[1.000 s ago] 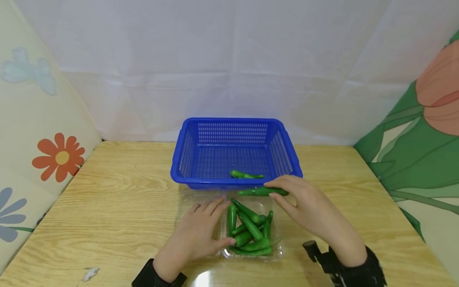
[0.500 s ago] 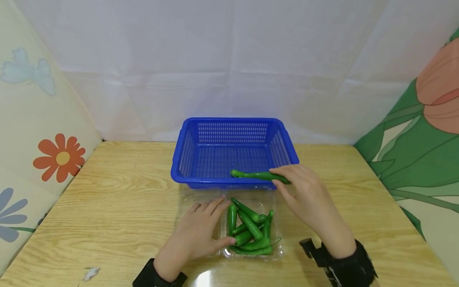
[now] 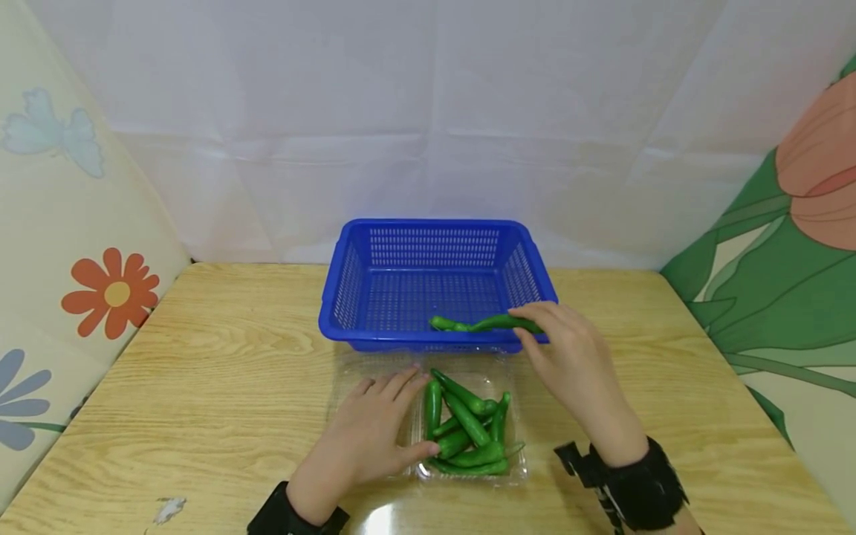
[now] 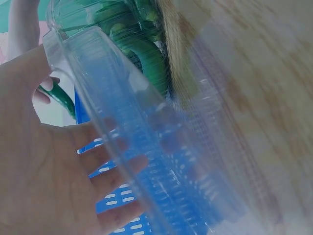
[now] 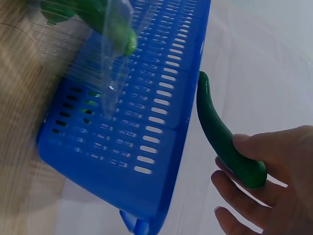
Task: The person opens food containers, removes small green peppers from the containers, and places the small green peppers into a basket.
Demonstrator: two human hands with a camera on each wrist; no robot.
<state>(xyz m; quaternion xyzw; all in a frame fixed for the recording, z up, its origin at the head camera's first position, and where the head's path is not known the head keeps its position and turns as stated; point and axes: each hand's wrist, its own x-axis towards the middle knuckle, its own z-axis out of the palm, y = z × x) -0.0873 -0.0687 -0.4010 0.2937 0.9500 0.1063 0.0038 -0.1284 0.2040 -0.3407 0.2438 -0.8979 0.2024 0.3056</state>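
My right hand (image 3: 571, 360) pinches a long green chili pepper (image 3: 501, 321) by one end, between thumb and fingers. It holds the pepper over the near right rim of the blue plastic basket (image 3: 364, 339); the right wrist view shows it just beyond the rim. Another green pepper (image 3: 446, 324) lies inside the basket near the front wall. Several green peppers (image 3: 469, 423) fill a clear plastic container (image 3: 496, 368) in front of the basket. My left hand (image 3: 374, 427) rests at the container's left side, fingers extended and thumb near its peppers. In the left wrist view, the fingers show through the clear plastic.
The wooden table (image 3: 254, 357) backs onto a white cloth (image 3: 428, 134). Floral panels stand on both sides, with an orange flower (image 3: 117, 293) at left and green leaves (image 3: 796, 297) at right. A pale worn patch (image 3: 169, 510) marks the table's front left.
My right hand has lifted the pepper from above the container up and away over the basket's front rim, then slightly right. The left hand has stayed in place.
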